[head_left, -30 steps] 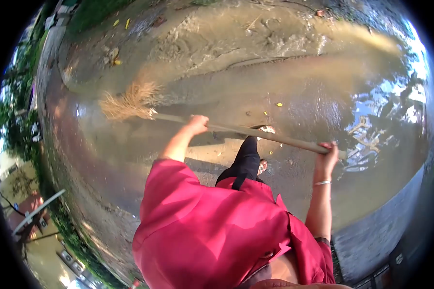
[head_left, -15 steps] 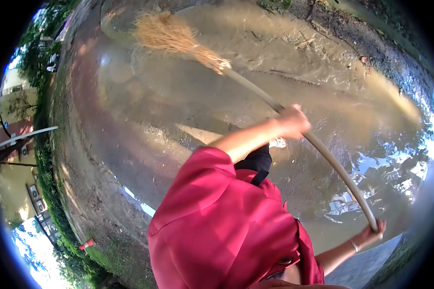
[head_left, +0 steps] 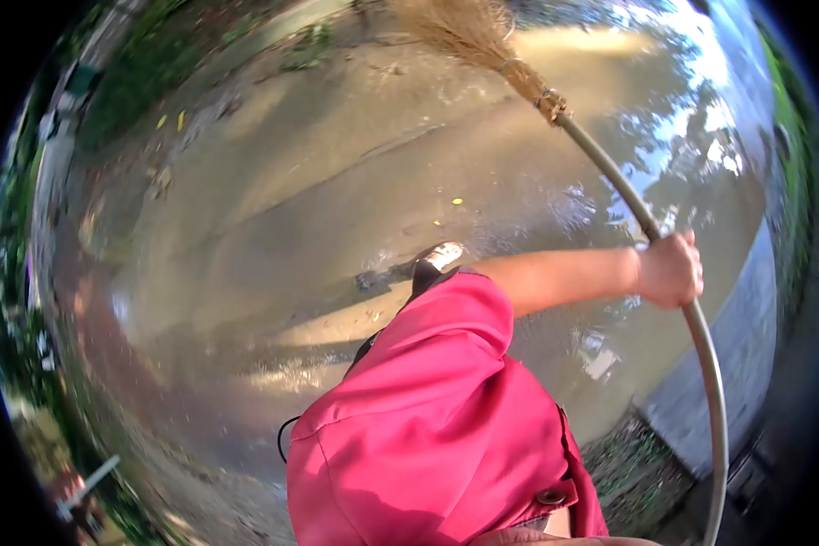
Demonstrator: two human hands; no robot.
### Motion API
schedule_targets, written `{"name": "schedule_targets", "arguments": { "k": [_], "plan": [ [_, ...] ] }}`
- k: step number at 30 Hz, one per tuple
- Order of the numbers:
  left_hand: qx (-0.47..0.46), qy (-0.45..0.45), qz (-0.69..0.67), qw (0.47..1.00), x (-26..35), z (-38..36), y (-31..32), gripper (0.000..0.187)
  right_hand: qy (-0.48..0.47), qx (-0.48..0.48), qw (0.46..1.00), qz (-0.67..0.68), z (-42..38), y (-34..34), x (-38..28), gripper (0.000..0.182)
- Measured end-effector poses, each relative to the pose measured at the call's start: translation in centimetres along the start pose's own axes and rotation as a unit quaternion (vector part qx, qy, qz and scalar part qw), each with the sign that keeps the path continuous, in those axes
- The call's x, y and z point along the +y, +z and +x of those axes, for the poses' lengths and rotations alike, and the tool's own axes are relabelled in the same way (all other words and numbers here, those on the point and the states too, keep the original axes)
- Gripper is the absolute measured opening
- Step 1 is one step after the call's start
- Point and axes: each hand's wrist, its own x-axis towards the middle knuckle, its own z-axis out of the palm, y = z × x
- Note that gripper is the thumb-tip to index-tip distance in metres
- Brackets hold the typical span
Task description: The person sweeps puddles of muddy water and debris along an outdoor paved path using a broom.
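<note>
My left hand is closed around the long wooden handle of a broom. The broom's straw bristles are at the top of the view, bound to the handle with ties. They reach over the muddy, waterlogged ground and are partly cut off by the frame edge. Below my left hand the handle bends down in the lens to the lower right edge. My right hand is out of view. A red sleeve covers my left upper arm, and one of my feet shows beyond it.
Shallow brown water covers much of the ground and reflects trees and sky. A grey paved slab lies at the right. Grass and soil border it below. Small yellow leaves float near my foot.
The broom has swung to the right, along with my left hand. My view has turned too. My right hand, earlier gripping the handle's end, has left the frame.
</note>
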Motion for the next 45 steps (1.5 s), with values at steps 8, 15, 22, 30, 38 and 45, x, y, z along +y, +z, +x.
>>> {"name": "schedule_targets", "arguments": {
  "k": [8,15,22,30,38,45],
  "plan": [
    [-0.107,-0.179,-0.104,0.973,-13.2,1.2,12.5,0.019,-0.043,0.147,0.987,0.048,-1.0,17.6,7.4,0.029],
    [-0.085,-0.276,-0.144,0.947,-13.6,-9.7,14.8,0.019,0.04,0.083,0.948,-0.304,3.8,16.4,16.2,0.033],
    [-0.071,-0.299,-0.11,0.945,-7.5,-16.3,6.6,0.024,-0.045,-0.095,0.833,-0.543,9.1,15.0,21.2,0.013],
    [-0.139,-0.471,-0.108,0.865,-6.5,-32.9,-2.2,0.02,0.386,-0.037,0.922,-0.007,2.4,20.2,39.7,0.014],
    [-0.372,-0.599,-0.016,0.709,-6.0,-55.9,-11.7,0.019,0.603,0.041,0.797,0.003,-27.4,35.8,45.5,0.02],
    [-0.428,-0.635,0.03,0.643,-7.9,-56.7,-19.0,0.023,0.659,0.106,0.725,0.167,-32.5,39.3,44.1,0.012]
  ]
}}
